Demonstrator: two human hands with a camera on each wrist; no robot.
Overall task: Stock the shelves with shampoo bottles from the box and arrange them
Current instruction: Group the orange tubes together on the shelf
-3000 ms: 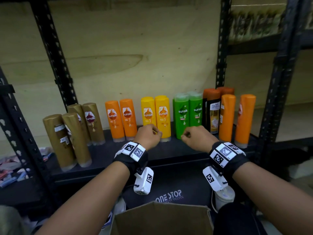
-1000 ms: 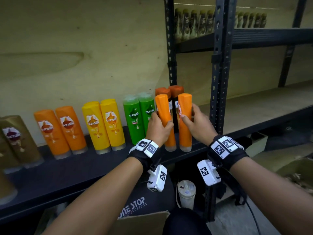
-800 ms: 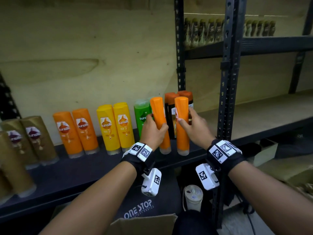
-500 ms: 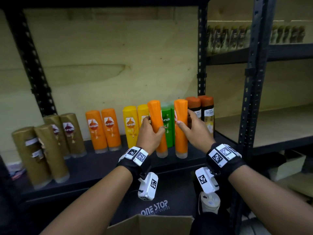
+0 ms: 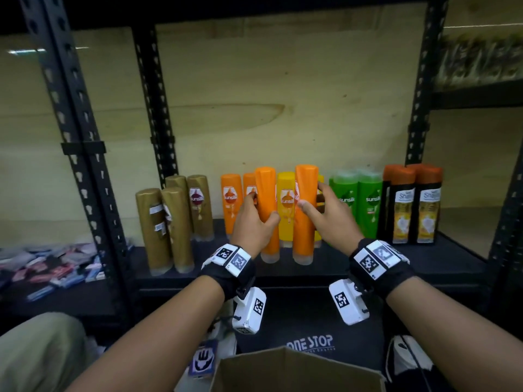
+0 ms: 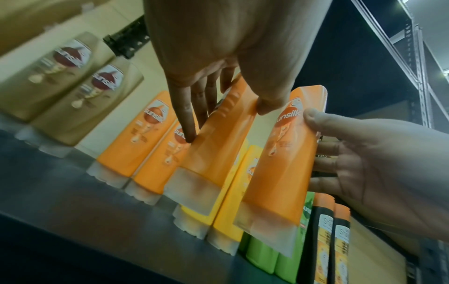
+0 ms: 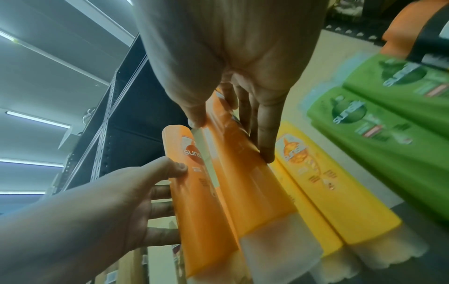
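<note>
Shifted leftward since earlier: both orange bottles now before yellow pair (image 5: 285,205). Left hand (image 5: 252,222) wrapped round left orange bottle (image 5: 267,219); right hand (image 5: 329,219) wrapped round right orange bottle (image 5: 304,219). Caps down at shelf (image 5: 441,261) front edge. Open shelf beyond green bottles (image 5: 356,205).

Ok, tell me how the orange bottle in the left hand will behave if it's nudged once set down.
The orange bottle is tall, narrow and stands on its cap, so it probably tips easily. Its smooth plastic looks stiff and likely slides.
</note>
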